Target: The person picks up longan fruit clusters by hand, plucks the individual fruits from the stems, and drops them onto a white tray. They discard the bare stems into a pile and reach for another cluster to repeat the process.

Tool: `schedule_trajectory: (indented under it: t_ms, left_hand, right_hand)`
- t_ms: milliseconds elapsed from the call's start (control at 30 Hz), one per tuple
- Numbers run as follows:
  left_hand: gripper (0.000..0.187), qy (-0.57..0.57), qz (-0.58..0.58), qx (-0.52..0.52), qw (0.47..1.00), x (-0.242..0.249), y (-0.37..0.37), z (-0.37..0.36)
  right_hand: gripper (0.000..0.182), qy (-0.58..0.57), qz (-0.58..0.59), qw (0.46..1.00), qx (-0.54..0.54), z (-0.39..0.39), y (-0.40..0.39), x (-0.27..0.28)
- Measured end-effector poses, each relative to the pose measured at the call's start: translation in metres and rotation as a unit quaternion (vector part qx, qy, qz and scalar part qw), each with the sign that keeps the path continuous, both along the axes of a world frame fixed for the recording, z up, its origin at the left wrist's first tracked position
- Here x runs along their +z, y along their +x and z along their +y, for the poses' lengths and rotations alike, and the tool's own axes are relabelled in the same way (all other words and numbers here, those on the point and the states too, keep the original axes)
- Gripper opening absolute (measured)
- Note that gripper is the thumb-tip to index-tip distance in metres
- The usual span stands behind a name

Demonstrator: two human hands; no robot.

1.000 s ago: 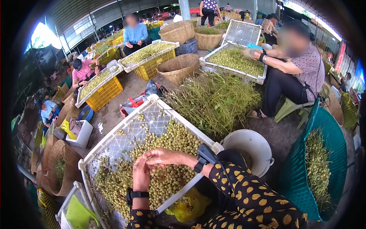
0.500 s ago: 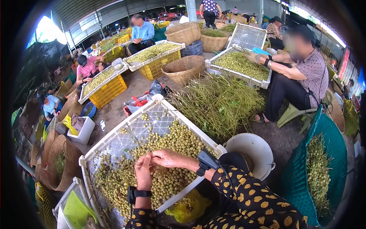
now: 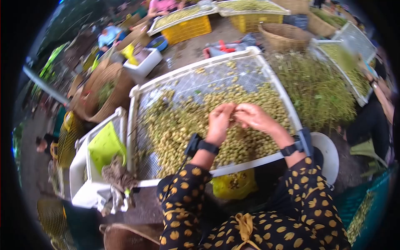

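Note:
My left hand point(image 3: 221, 123) and my right hand point(image 3: 256, 118) meet above a white mesh tray point(image 3: 246, 164). The fingers of both are pinched together at the tips, with a small dark, blurred bit between them that I cannot make out. Below them small round yellow-brown fruits point(image 3: 183, 146), which look like longans, cover much of the mesh. Some of them on the left still seem to sit on thin stems. Toward the far side of the tray, bare mesh shows with a few scattered fruits.
A yellow bag point(image 3: 235, 183) lies under the tray's near edge. Right of the tray are a heap of stripped stems point(image 3: 312, 87) and a white bucket point(image 3: 327, 156). A lime-green scoop-like piece point(image 3: 106, 148) stands at left. A co-worker's arm point(image 3: 383, 93) reaches over another tray at far right.
The view has swung left and down, so the tray appears farther right. Both hands remain together over the fruit, with the wrists now farther apart.

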State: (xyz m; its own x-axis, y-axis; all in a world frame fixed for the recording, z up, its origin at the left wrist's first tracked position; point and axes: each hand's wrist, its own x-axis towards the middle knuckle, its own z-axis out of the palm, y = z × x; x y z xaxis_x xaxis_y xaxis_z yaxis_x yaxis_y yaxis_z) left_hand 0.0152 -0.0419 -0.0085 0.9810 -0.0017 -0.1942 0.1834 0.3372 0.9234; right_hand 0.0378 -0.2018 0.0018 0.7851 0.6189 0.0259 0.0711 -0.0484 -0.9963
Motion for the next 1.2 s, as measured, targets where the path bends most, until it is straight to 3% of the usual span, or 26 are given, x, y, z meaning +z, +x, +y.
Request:
schedule_trajectory:
  t_ms: [167, 400, 467, 533, 633, 733, 967, 1200]
  left_hand:
    - [0.017, -0.006, -0.018, -0.009, 1.0, 0.001, 0.0, -0.001]
    - [0.021, -0.077, 0.014, -0.009, 0.997, 0.007, -0.003, -0.001]
    - [0.022, -0.087, 0.011, -0.007, 0.996, 0.009, -0.004, -0.002]
    - [0.021, -0.063, 0.015, 0.004, 0.998, 0.009, -0.004, -0.004]
    - [0.02, -0.061, 0.021, 0.009, 0.998, 0.009, -0.004, -0.004]
    - [0.019, -0.054, 0.015, 0.008, 0.998, 0.004, -0.001, 0.0]
    - [0.026, 0.018, -0.014, 0.03, 0.999, 0.011, -0.002, -0.008]
    - [0.02, 0.01, -0.002, 0.011, 1.0, 0.009, -0.002, -0.001]
  right_hand:
    - [0.016, -0.09, -0.024, 0.994, -0.063, 0.008, -0.005, 0.008]
    - [0.019, 0.027, 0.069, 0.994, -0.075, 0.007, -0.005, 0.006]
    - [0.018, 0.015, 0.062, 0.993, -0.094, 0.007, -0.004, 0.005]
    - [0.017, 0.01, 0.044, 0.992, -0.122, 0.006, -0.001, 0.001]
    - [0.018, 0.067, 0.136, 0.983, -0.104, 0.002, -0.003, 0.005]
    - [0.019, 0.081, 0.153, 0.98, -0.095, 0.001, -0.007, 0.012]
    - [0.018, -0.056, -0.098, 0.987, -0.118, 0.007, 0.004, -0.013]
    - [0.012, -0.168, -0.105, 0.973, -0.122, -0.003, 0.002, 0.007]
